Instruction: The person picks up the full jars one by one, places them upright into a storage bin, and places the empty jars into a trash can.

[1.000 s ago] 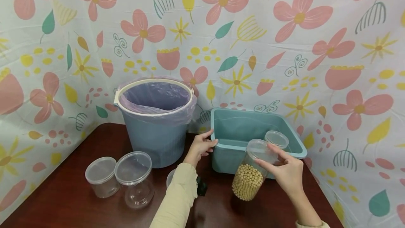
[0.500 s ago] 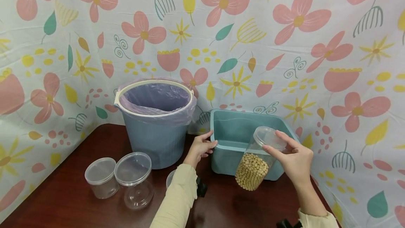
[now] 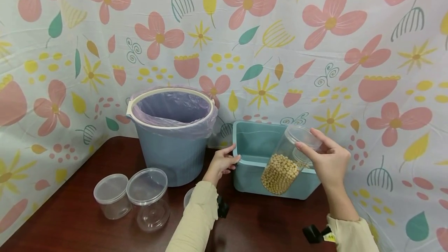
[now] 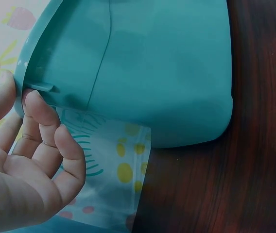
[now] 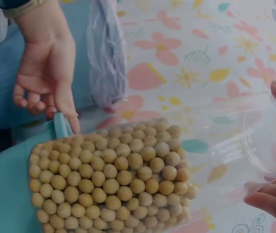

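Note:
My right hand [image 3: 327,156] grips a clear plastic jar [image 3: 293,145] by its lidded top, thumb on one side and fingers on the other. Pale round soybeans [image 3: 280,174] fill roughly its lower half. Tilted, the jar hangs in the air and overlaps the front of a teal basin [image 3: 252,182] in the head view. My left hand [image 3: 224,161] pinches the basin's left rim, its fingers curled at the edge in the left wrist view [image 4: 36,160]. Behind the held jar, a smaller clear jar [image 3: 301,158] in the basin is mostly hidden.
Left of the basin stands a blue bucket [image 3: 171,151] lined with a purple bag. Two clear jars, one short [image 3: 113,205] and one taller [image 3: 153,211], sit at the table's left. Another [image 3: 188,196] is mostly behind my left sleeve. A floral cloth [image 3: 224,30] backs the table.
The right hand has lifted the jar of soybeans higher and slightly rightward, across the basin's front. The left hand stays on the rim.

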`<state>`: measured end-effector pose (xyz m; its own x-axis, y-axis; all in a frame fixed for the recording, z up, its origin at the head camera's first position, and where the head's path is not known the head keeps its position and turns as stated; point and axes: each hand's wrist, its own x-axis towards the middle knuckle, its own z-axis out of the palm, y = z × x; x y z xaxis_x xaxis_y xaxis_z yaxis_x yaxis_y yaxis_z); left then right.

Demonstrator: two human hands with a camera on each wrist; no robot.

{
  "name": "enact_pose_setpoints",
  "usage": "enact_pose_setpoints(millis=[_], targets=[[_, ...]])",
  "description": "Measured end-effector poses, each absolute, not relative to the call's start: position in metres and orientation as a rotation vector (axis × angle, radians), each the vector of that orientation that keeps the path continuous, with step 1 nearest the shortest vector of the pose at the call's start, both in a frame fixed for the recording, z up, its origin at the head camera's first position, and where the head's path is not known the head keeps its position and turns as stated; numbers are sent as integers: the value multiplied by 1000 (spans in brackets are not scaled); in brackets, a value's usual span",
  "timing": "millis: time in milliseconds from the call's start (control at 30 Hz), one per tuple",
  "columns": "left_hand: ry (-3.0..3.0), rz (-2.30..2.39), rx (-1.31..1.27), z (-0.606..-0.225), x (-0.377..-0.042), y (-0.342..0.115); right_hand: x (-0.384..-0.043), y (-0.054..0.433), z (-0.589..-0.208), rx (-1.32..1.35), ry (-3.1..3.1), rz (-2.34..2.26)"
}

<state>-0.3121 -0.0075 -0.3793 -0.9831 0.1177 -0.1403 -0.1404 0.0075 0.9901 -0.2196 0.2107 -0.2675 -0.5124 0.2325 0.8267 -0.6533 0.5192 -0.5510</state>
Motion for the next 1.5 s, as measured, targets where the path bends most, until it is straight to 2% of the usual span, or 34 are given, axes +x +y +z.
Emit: enact_pose_setpoints(millis=[333,800,1233,1500], targets=[[2081,2102,-37,-381,-314,-7,-247,225,-267,404,-1718,1163],[2066,2104,-41,-382,-313,-10,-260,219,-251,165,-1734,1210],[2071,2106,-14,-383,-313,-9,-286,216,-273,16,-1641,1203],[2068,2101,-30,-381,-314,-8,-298,216,-298,61,-1702,1192]])
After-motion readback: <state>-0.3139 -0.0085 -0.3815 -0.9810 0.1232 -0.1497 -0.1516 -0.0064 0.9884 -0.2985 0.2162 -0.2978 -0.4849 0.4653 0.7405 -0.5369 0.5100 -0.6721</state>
